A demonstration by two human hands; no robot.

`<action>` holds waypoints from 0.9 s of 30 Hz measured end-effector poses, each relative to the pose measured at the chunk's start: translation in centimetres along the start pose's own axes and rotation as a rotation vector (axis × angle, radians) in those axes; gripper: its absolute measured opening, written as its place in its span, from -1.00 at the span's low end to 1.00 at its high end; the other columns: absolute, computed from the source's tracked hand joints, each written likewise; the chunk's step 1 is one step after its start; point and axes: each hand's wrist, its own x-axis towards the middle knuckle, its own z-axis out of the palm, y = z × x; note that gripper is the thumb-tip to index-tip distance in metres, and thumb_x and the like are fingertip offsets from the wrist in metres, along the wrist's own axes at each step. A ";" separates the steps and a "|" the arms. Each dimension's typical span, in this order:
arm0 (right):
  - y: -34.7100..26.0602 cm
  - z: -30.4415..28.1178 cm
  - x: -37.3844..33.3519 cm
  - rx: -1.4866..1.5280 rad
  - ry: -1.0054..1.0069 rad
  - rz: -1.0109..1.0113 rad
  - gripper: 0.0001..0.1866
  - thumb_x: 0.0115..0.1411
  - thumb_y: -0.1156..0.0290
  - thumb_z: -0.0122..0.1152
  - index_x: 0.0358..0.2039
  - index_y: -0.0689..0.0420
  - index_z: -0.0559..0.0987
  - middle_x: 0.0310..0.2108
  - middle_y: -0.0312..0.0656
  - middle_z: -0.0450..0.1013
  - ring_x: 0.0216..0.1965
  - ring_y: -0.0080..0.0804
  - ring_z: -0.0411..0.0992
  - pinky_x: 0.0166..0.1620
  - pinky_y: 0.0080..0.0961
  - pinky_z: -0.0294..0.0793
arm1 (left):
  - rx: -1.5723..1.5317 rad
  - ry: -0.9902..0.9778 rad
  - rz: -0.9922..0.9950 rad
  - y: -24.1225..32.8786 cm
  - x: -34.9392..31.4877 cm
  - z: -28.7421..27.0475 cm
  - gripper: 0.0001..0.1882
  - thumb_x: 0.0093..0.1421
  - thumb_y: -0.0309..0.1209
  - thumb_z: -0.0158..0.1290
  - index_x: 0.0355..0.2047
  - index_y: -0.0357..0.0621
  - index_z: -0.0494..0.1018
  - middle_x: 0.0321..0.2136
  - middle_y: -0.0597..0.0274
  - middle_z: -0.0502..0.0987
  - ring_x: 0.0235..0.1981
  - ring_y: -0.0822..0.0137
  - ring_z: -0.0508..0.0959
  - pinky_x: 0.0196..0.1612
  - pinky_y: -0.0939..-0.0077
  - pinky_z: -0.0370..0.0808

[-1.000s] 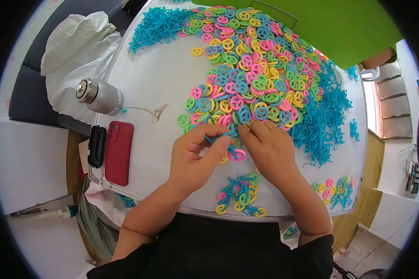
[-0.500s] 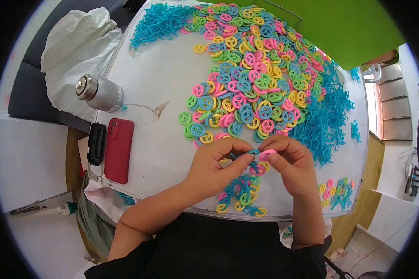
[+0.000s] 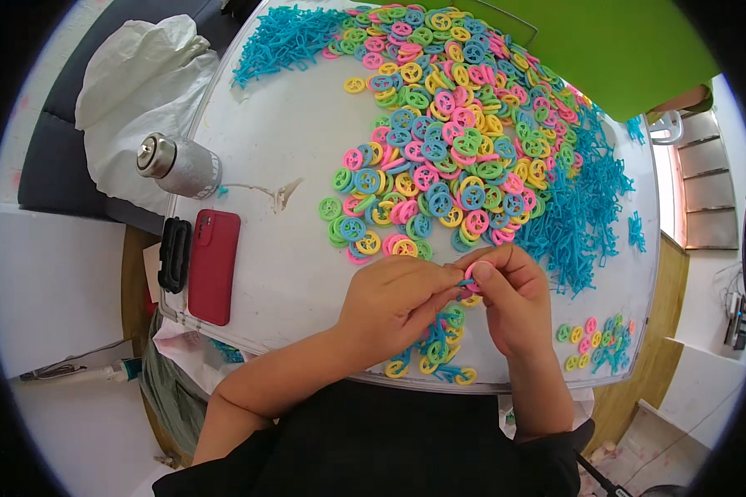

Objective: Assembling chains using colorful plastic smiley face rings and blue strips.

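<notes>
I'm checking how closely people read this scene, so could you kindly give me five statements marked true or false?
1. The right hand holds a small round pink plastic wheel. True.
2. The left hand is empty. False: it pinches a small teal plastic piece.
3. The silver cylindrical metal bottle is left of the large heap of round plastic wheels. True.
4. The red rectangular phone lies right of both hands. False: it lies left of them.
5. That heap is entirely yellow. False: it mixes pink, yellow, green and blue.
</notes>
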 end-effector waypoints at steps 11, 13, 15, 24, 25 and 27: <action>0.0 -0.5 -0.4 -0.271 0.007 -0.231 -0.73 0.26 0.62 0.21 -0.02 0.28 0.52 -0.26 -0.26 0.52 -0.24 -0.61 0.48 -0.16 -0.68 0.46 | -0.098 -0.019 -0.094 -0.4 0.0 -0.2 -0.82 0.07 -0.62 0.27 -0.30 -0.20 0.57 -0.36 0.17 0.63 -0.36 0.30 0.63 -0.30 0.48 0.52; 0.0 -0.3 -0.6 -0.380 0.008 -0.260 -0.65 0.24 0.64 0.22 0.05 0.30 0.51 -0.24 -0.28 0.50 -0.21 -0.61 0.48 -0.13 -0.67 0.47 | -0.134 0.010 -0.137 -0.4 -0.1 -0.3 -0.83 0.08 -0.62 0.26 -0.29 -0.21 0.57 -0.35 0.17 0.63 -0.35 0.33 0.63 -0.29 0.50 0.52; 0.2 -0.3 -0.7 -0.413 -0.040 -0.272 -0.62 0.22 0.65 0.24 0.07 0.30 0.50 -0.23 -0.29 0.50 -0.20 -0.60 0.48 -0.11 -0.66 0.47 | -0.169 0.040 -0.179 -0.4 -0.3 -0.4 -0.83 0.09 -0.63 0.26 -0.29 -0.22 0.57 -0.35 0.16 0.63 -0.34 0.36 0.62 -0.28 0.51 0.52; -1.2 -0.4 -0.6 -0.846 -0.153 -0.375 -0.54 0.16 0.58 0.37 0.08 0.30 0.51 -0.32 -0.31 0.52 -0.31 -0.54 0.49 -0.22 -0.58 0.52 | -0.470 0.028 -0.362 -0.4 -0.9 -0.2 -0.88 0.18 -0.62 0.22 -0.25 -0.27 0.57 -0.34 0.21 0.60 -0.29 0.47 0.61 -0.23 0.56 0.55; -1.6 -0.3 -0.4 -1.182 -0.203 -0.585 -0.54 0.15 0.56 0.38 0.08 0.30 0.51 -0.38 -0.31 0.53 -0.34 -0.54 0.50 -0.25 -0.59 0.53 | -0.540 0.023 -0.430 -0.2 -0.7 -0.2 -0.89 0.19 -0.62 0.21 -0.25 -0.27 0.57 -0.34 0.22 0.60 -0.29 0.47 0.61 -0.22 0.57 0.55; -1.3 -0.3 -0.4 -1.206 -0.180 -0.627 -0.56 0.16 0.55 0.37 0.07 0.29 0.52 -0.42 -0.30 0.53 -0.38 -0.53 0.50 -0.28 -0.59 0.53 | -0.611 0.017 -0.500 -0.2 -0.6 -0.2 -0.89 0.20 -0.62 0.20 -0.25 -0.27 0.57 -0.34 0.23 0.59 -0.29 0.48 0.61 -0.22 0.58 0.56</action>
